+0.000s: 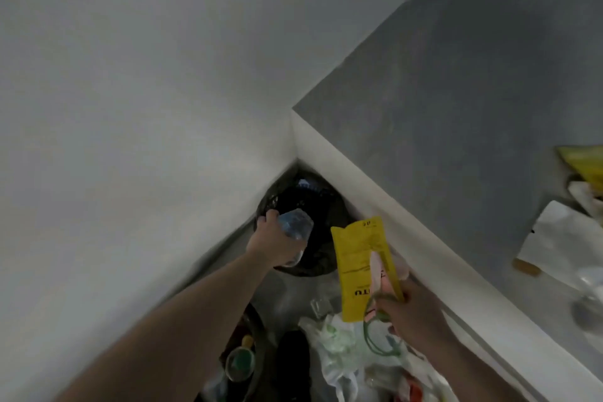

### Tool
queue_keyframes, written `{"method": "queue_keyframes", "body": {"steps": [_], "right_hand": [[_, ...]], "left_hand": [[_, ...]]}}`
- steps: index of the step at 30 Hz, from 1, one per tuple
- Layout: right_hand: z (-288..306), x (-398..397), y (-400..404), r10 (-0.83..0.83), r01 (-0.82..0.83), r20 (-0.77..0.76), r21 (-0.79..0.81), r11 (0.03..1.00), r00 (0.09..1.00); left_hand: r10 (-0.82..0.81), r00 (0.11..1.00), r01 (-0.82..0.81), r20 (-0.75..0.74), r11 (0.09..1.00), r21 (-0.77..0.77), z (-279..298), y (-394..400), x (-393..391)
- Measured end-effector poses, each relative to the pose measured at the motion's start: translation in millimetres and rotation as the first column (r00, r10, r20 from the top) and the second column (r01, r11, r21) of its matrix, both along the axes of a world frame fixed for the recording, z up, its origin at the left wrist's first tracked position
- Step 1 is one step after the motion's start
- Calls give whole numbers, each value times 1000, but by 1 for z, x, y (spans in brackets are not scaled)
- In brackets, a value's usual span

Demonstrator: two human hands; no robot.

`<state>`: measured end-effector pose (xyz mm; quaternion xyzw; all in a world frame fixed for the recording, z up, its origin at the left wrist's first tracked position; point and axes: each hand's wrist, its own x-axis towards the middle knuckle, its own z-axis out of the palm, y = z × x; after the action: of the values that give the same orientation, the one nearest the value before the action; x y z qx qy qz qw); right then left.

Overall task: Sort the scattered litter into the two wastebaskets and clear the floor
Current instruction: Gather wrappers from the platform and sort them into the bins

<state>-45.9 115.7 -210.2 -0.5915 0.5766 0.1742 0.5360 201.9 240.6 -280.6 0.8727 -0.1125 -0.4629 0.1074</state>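
A black wastebasket lined with a dark bag stands in the corner of the floor. My left hand grips a crumpled clear plastic bottle right over its opening. My right hand pinches a flat yellow packet together with a pink piece and a green cord, held just right of the basket. A second basket sits nearer me at the bottom, partly hidden by my left forearm, with a green-capped item in it.
White plastic bags and mixed litter lie on the floor below my right hand. A grey counter runs along the right, carrying white paper, a yellow packet and a clear glass item. White walls close the left side.
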Motion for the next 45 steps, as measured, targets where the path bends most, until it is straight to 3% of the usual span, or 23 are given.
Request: {"method": "queue_keyframes", "body": {"steps": [8, 15, 19, 26, 33, 37, 39, 45], "right_hand": [[-66, 30, -2, 92, -93, -69, -12, 996, 993], [-76, 107, -2, 220, -220, -164, 14, 975, 962], [-111, 143, 4, 276, -293, -233, -42, 955, 933], [-101, 148, 26, 261, -273, -153, -62, 960, 953], [-17, 79, 26, 289, -293, -53, -97, 951, 956], [61, 25, 15, 237, -242, -56, -110, 964, 970], [102, -6, 11, 221, -226, -51, -129, 966, 974], [211, -108, -4, 171, -157, 47, -216, 964, 984]], "left_hand": [[-199, 979, 196, 47, 979, 56, -38, 20, 7], [-140, 988, 143, 65, 989, -38, -21, 61, 30], [-114, 990, 117, 78, 992, -35, -17, 75, 38], [-97, 993, 101, 63, 993, -59, -10, 71, 28], [-156, 987, 159, 45, 985, -73, 49, 55, -13], [-239, 967, 245, 84, 966, -77, 115, 41, -57], [-162, 980, 174, 116, 979, -104, 154, 32, -89], [-201, 978, 207, 49, 961, -182, 268, 3, -197]]}}
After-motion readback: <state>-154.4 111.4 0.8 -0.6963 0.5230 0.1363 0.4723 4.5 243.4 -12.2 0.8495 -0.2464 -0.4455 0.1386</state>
